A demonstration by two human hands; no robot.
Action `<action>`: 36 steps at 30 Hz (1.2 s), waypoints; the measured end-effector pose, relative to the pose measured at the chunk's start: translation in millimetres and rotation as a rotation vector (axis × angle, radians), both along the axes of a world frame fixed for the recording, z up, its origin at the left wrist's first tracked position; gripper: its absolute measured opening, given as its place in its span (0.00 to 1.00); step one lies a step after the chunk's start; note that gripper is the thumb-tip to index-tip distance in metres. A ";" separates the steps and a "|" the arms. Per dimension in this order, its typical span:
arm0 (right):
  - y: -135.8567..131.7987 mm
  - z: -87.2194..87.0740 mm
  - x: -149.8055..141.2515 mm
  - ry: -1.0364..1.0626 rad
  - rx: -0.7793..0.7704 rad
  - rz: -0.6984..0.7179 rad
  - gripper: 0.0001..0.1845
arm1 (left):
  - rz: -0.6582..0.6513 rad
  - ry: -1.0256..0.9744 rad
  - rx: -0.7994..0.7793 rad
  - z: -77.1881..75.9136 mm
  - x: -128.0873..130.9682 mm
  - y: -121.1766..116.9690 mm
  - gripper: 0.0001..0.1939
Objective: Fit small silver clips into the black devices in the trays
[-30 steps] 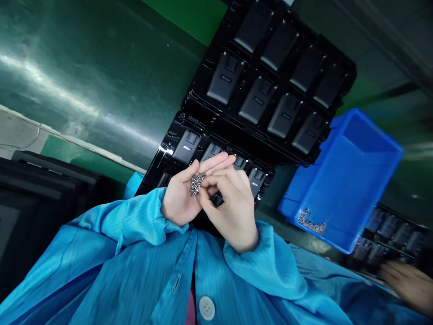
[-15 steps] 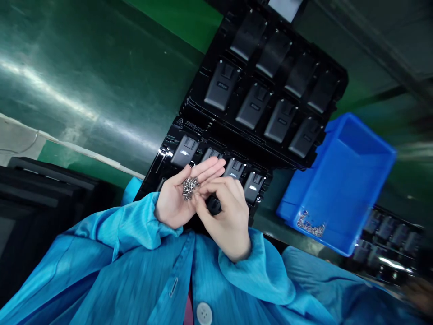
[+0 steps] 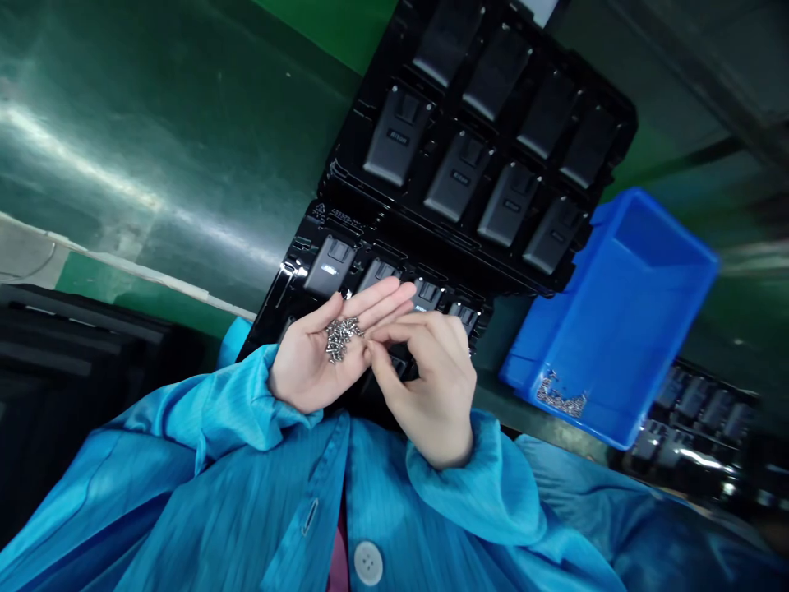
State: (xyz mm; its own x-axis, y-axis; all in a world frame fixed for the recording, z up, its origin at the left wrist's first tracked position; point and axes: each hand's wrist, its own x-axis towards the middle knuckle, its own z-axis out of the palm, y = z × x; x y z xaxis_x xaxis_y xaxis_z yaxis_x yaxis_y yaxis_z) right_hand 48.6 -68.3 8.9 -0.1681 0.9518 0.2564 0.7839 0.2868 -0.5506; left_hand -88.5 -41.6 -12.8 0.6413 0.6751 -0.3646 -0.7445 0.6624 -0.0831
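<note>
My left hand (image 3: 314,358) lies palm up with its fingers stretched out. It holds a small heap of silvery screws (image 3: 341,337) in the palm. My right hand (image 3: 431,378) is just to the right, thumb and forefinger pinched together at the edge of the heap; what is between the fingertips is too small to make out. Beneath both hands is a black moulded tray (image 3: 287,271) with dark rectangular battery-like cases, one of them a labelled case (image 3: 329,265) beyond my left fingers. My hands cover part of this tray.
A second black tray (image 3: 363,185) of similar cases sits farther off. At its right stands a blue bin (image 3: 622,329) with loose screws (image 3: 560,396) in its near corner. More cases (image 3: 696,403) lie at far right, near a blue sleeve (image 3: 592,485). Black stacked trays (image 3: 92,345) are at left.
My right hand has shifted slightly right and its pinched fingertips have drawn a little away from the heap. The left palm has moved slightly left. The whole view has shifted a little.
</note>
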 end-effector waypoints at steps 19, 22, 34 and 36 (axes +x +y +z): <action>10.4 6.6 8.4 -0.072 0.048 0.070 0.06 | -0.057 0.098 0.001 1.6 6.0 -4.1 0.26; 10.8 6.8 10.1 -0.057 0.056 0.072 0.07 | -0.057 0.132 0.018 -1.0 6.5 -5.4 0.24; 9.3 7.2 14.3 -0.031 0.002 0.146 0.06 | -0.155 0.099 0.015 2.1 3.0 -1.1 0.32; 8.5 8.0 14.8 -0.026 -0.003 0.166 0.06 | -0.146 0.093 0.026 2.2 3.1 -1.4 0.33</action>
State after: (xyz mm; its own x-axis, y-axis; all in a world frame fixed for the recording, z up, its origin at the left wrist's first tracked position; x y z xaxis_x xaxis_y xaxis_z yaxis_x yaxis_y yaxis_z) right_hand 63.5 -59.8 16.9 -0.3296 0.9111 0.2474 0.7402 0.4120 -0.5314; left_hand -85.4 -42.9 -10.6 0.6974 0.5871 -0.4109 -0.6440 0.7650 0.0000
